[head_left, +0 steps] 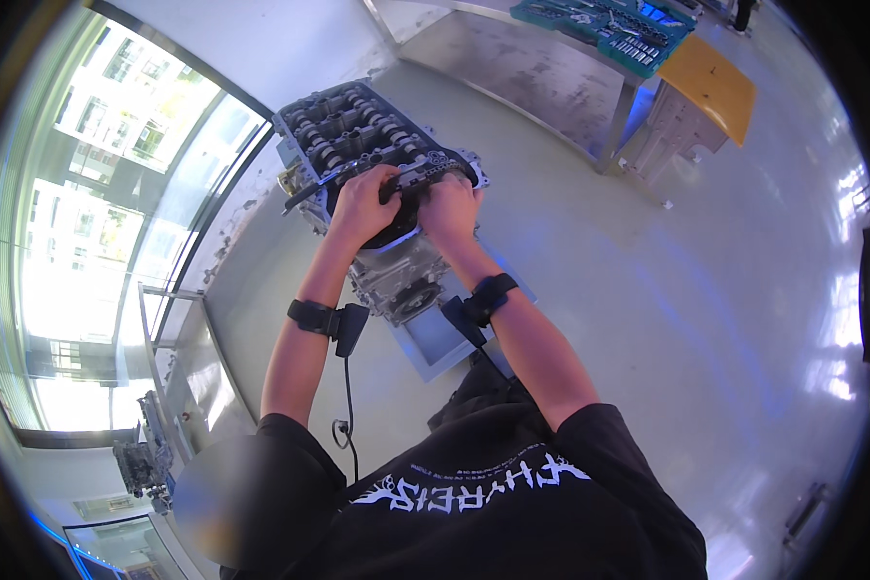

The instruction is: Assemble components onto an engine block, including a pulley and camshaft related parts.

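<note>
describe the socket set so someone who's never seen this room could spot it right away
Start at the engine on the floor, which both hands grip, and look past it to the steel table at the top of the view. The socket set lies open on that table's far right end, above a stool. It is a teal case with rows of metal sockets, unlike the stool's plain orange top.

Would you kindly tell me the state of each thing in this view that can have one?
Engine: top uncovered, camshafts exposed.
Dark part: held at the engine's near end.
Left hand: closed on the dark part.
Right hand: closed on the dark part.
Socket set case: open, on the metal table.
</note>
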Demonstrator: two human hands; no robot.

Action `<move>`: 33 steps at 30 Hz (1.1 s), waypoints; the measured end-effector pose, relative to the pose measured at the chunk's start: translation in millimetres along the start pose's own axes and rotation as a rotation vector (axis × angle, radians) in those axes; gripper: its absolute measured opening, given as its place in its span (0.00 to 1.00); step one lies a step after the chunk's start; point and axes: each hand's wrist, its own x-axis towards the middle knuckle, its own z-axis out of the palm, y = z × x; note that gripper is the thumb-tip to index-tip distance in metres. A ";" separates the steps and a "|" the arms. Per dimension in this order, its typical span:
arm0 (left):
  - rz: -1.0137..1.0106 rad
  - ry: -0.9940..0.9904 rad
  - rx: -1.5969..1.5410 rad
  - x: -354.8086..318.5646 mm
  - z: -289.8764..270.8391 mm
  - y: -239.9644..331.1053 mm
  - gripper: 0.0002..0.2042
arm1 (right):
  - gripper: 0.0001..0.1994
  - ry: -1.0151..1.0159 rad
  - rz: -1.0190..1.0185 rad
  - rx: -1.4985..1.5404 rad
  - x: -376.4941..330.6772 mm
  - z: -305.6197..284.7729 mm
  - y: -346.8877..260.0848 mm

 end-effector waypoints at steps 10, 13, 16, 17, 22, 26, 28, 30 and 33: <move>0.005 0.013 0.027 -1.8 -1.1 2.6 0.19 | 0.06 -0.012 -0.004 -0.027 -3.5 -1.6 -7.4; 0.049 0.045 0.034 -2.0 -0.2 2.1 0.18 | 0.06 -0.010 -0.022 -0.022 -1.8 0.3 -3.8; 0.052 0.043 0.041 -0.4 -1.3 4.8 0.18 | 0.06 0.024 0.038 -0.024 1.0 4.4 -7.3; 0.052 0.042 0.042 -1.1 -1.3 6.7 0.18 | 0.06 0.024 0.038 -0.023 0.0 4.1 -7.2; 0.024 -0.003 0.084 -0.9 -1.6 6.5 0.20 | 0.05 -0.028 0.057 -0.027 -2.3 -5.0 -16.2; 0.029 0.005 0.080 -3.0 -1.5 3.9 0.19 | 0.06 -0.052 0.024 -0.064 -2.2 -8.7 -16.8; 0.008 -0.014 0.084 -1.9 -0.8 6.8 0.19 | 0.07 -0.051 0.058 -0.045 -2.0 -6.7 -13.3; 0.012 -0.021 0.092 -1.3 1.3 11.1 0.19 | 0.08 -0.033 0.085 -0.047 -2.2 -5.5 -11.2; 0.019 -0.021 0.115 -1.0 0.4 7.4 0.19 | 0.08 -0.043 0.096 -0.064 -0.8 -5.9 -15.3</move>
